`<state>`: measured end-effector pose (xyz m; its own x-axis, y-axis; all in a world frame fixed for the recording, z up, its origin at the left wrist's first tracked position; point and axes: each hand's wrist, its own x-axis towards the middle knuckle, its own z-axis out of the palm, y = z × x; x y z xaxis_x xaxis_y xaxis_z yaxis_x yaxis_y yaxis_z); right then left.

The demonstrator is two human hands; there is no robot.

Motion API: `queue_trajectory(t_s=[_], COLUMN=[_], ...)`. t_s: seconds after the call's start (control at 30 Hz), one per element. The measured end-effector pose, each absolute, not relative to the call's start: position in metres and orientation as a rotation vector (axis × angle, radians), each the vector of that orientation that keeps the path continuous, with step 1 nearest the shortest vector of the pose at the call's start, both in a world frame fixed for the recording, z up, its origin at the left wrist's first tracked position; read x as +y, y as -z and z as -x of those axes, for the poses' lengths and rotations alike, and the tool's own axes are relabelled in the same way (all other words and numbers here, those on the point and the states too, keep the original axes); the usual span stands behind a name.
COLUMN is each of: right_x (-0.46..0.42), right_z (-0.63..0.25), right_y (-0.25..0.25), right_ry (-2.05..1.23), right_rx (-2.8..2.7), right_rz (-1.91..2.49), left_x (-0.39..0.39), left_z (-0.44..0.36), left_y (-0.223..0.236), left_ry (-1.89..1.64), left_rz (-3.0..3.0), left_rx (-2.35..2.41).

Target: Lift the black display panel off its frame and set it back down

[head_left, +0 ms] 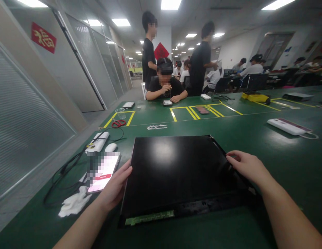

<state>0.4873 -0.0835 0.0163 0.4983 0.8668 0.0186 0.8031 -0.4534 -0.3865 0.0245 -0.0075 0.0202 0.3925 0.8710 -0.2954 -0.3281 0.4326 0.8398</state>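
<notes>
A black panel [176, 176] sits in the near middle of a green table [293, 166], dark face up, between the person's two hands. The left hand [115, 186] grips its left edge, thumb at the border and the other fingers partly hidden. The right hand [247, 166] pinches the right edge toward the far corner, thumb and forefinger together on the thin dark rim. A green strip [149, 218] runs along the left part of the near edge.

Room is tightest on the left: a lit phone [105, 173] lies just beside the left hand, crumpled tissue [75, 203] near the left forearm, and a white mouse [110, 147] near the panel's far left corner. Black cables [63, 169] trail along that side of the table.

Past the far edge, a band of green tabletop separates the panel from small white strips [157, 127] and, further left, red-handled scissors [118, 123]. The right side is wider, with tabletop reaching from the right hand to a white device [289, 127] well apart from it. Across the table a seated person [177, 89] leans over a small item [167, 102].
</notes>
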Motion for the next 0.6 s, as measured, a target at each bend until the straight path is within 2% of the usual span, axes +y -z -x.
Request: queue_trajectory(t_s=[0.33,0.47,0.6], right_x=[-0.087,-0.087,-0.086], right_z=[-0.487,-0.488,-0.483], right_y=[-0.023,-0.022,-0.023], right_ry=[-0.121,-0.222,-0.173], right_rx=[-1.319,-1.340,-1.396], right_rz=[2.401,2.408,2.446], left_x=[-0.011,-0.011,-0.009], left_z=[-0.032,-0.032,-0.030], left_y=[-0.034,-0.034,-0.031], left_ry=[-0.901,-0.879,-0.863], left_rz=[-0.717,-0.714,-0.724], left_rx=[0.946,0.946,0.934])
